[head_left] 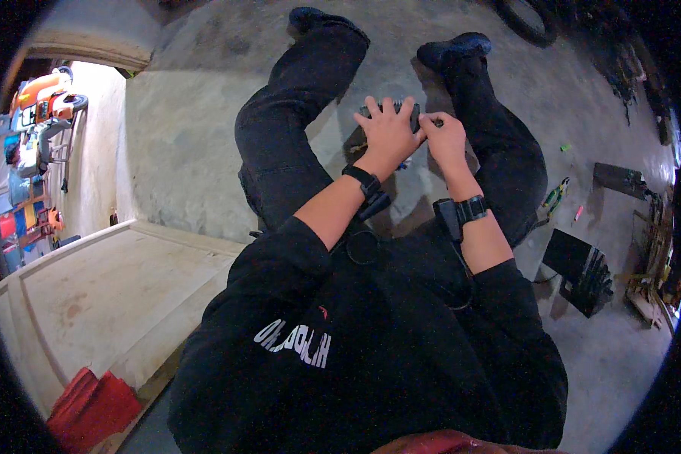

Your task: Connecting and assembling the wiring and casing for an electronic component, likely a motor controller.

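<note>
The left hand (390,135) spreads its fingers over a dark block (416,119) between the legs (280,144), the right hand (444,138) curling its own alongside (gripping what, I cannot tell).

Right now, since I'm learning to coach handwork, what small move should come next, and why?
Perhaps press down gently with the left hand to steady the dark piece before the right hand moves: the left fingers lie spread over it, and the right hand sits close by its right side. Whether the right hand pinches anything is unclear.
</note>
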`<state>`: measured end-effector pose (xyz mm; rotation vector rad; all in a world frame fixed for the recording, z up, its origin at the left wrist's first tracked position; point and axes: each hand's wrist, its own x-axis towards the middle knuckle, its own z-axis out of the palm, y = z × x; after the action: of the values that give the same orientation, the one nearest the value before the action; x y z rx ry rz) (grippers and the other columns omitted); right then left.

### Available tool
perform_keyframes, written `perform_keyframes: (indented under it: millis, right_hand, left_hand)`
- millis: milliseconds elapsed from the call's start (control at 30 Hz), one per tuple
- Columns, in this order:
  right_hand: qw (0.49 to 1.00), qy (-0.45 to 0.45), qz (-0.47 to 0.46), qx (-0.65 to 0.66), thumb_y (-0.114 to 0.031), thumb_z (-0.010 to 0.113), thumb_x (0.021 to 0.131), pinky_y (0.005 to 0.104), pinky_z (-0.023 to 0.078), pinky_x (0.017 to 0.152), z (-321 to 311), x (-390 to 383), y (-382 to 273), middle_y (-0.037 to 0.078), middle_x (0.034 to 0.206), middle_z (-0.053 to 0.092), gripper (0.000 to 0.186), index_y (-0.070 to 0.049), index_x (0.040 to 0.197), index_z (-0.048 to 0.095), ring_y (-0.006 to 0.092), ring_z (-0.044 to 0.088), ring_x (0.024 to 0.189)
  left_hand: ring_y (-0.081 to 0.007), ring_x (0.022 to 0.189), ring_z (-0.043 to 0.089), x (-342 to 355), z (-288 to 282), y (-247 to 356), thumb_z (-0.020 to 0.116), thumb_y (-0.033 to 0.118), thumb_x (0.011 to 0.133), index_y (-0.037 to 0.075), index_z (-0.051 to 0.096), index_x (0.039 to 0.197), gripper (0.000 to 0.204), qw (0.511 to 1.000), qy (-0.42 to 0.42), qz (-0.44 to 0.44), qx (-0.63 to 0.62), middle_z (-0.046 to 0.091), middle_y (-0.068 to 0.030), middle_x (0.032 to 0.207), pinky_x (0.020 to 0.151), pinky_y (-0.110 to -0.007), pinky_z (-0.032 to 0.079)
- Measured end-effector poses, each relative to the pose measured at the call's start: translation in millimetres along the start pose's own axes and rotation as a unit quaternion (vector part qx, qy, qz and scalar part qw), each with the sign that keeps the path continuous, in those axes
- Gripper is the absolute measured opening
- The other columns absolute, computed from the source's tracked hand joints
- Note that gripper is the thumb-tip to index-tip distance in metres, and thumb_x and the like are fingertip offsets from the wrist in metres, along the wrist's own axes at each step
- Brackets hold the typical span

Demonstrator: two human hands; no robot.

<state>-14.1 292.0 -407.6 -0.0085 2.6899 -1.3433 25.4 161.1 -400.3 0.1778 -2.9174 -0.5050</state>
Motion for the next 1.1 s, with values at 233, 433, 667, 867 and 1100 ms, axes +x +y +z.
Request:
perform_keyframes:
  millis: [233, 433, 667, 867, 1100]
  right_hand:
    - [0.999, -0.034, 0.027, 0.033, -0.027, 0.068, 0.086, 0.0350, 0.054, 0.074, -8.6, -1.3, -0.1, 0.014, 0.071, 0.073, 0.030, 0.002, 0.090, 0.074, 0.0258, 0.071, 0.070]
    - [0.997, -0.048, 0.040, 0.037, -0.025, 0.068, 0.085, 0.0338, 0.054, 0.070, -18.4, -6.2, -20.1, 0.014, 0.068, 0.071, 0.028, 0.003, 0.089, 0.074, 0.0233, 0.070, 0.064]
    - [0.998, -0.035, 0.035, 0.050, -0.024, 0.071, 0.079, 0.0351, 0.054, 0.065, -8.7, 1.9, 11.7, 0.014, 0.066, 0.070, 0.028, 0.004, 0.084, 0.074, 0.0237, 0.068, 0.061]
    - [1.000, 0.016, 0.017, -0.002, -0.024, 0.071, 0.076, 0.0376, 0.054, 0.069, -2.5, 1.9, 15.7, 0.019, 0.072, 0.070, 0.028, 0.002, 0.085, 0.074, 0.0285, 0.070, 0.069]
    - [0.999, 0.015, 0.029, -0.012, -0.028, 0.071, 0.077, 0.0416, 0.053, 0.078, -5.5, -4.6, -4.1, 0.022, 0.086, 0.071, 0.030, 0.001, 0.086, 0.073, 0.0386, 0.069, 0.082]
  left_hand:
    - [-0.0493, 0.131, 0.037, -3.5, 5.9, 3.0, 0.067, 0.053, 0.079, 0.017, 0.054, 0.135, 0.068, 0.999, 0.013, 0.033, 0.024, 0.055, -0.0225, 0.127, 0.099, -0.078, 0.022]
    - [-0.0456, 0.130, 0.040, 0.2, 15.1, 0.9, 0.063, 0.049, 0.083, 0.007, 0.054, 0.129, 0.063, 0.994, 0.070, 0.081, 0.032, 0.055, -0.0245, 0.123, 0.106, -0.073, 0.020]
    - [-0.0433, 0.119, 0.049, 6.7, 25.8, 3.3, 0.060, 0.038, 0.084, -0.006, 0.053, 0.119, 0.057, 0.988, 0.069, 0.133, -0.022, 0.055, -0.0242, 0.117, 0.113, -0.058, 0.026]
    - [-0.0391, 0.122, 0.049, 8.3, 22.0, 3.8, 0.065, 0.033, 0.081, -0.006, 0.051, 0.124, 0.060, 0.987, 0.039, 0.148, -0.043, 0.054, -0.0229, 0.119, 0.115, -0.057, 0.024]
    - [-0.0430, 0.136, 0.034, 2.7, -5.6, -20.3, 0.076, 0.034, 0.075, 0.011, 0.049, 0.137, 0.071, 0.990, -0.029, 0.123, -0.062, 0.044, -0.0222, 0.139, 0.111, -0.068, 0.020]
